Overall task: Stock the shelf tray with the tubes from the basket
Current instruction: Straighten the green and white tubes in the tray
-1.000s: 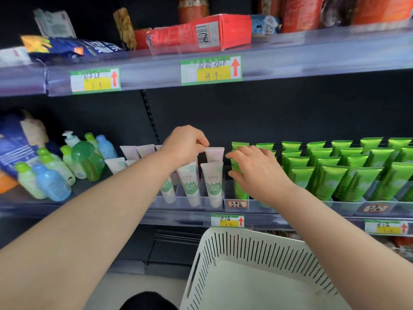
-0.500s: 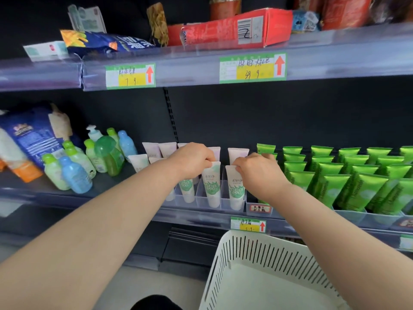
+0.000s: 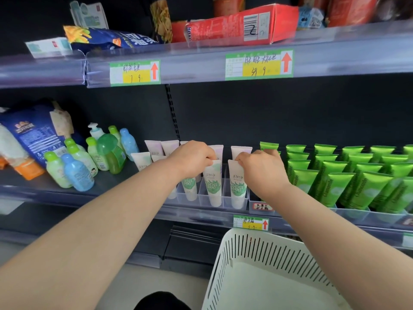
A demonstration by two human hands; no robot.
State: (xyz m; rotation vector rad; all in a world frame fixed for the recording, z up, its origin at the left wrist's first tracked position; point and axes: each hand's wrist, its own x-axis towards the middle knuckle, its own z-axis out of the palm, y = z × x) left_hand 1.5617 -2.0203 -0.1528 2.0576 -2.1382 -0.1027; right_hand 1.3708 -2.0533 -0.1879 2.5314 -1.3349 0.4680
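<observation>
Dark shop shelving filled the view, and on the middle shelf a clear divided tray stood at the near edge. Up went both hands! The left hand pinched the flat crimped top of one white tube, fingers curled over it. The right hand pinched the top of the next tube, just to the right. Each tube stood cap-down in its own slot, hanging below the fingers and leaning slightly. They looked light and soft-bodied, glossy and probably slick. A squeeze would likely dent them, so the stiffer crimp seemed the sensible hold. The white basket waited below, nearer.
</observation>
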